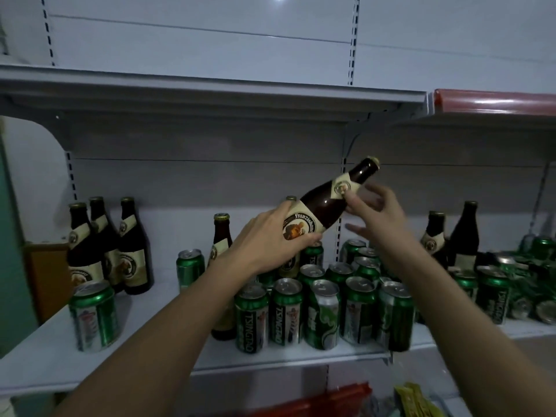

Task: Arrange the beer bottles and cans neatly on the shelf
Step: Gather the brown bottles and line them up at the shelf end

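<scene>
Bottle [326,203]: brown glass, cream label, gold cap. We hold it in the air above the cluster of green cans [322,308] at the middle of the shelf [150,332], clear of everything below.

Orientation: its long axis runs on a slant, base low and to the left, cap high and to the right, toward the back panel. It is well off upright, nearer lying than standing.

Grip: our left hand [270,239] wraps the lower body over the main label, fingers curled round it, and appears to carry the weight. Our right hand [371,210] is at the neck label; a fingertip touches the shoulder of the bottle, the other fingers are spread and loose, so we judge it steadies more than it holds.

Other stock: three bottles [105,245] stand together at the left rear, one bottle [221,236] behind our left forearm, two more at the right. A single can [94,316] stands at the left front.

Risks, as we judge them:
- Glass slipping through the one firm hand onto the cans below, toppling them.
- The base clipping can tops if lowered while tilted.
- Our forearms brushing the near cans or the half-hidden bottle on any move leftward.
</scene>
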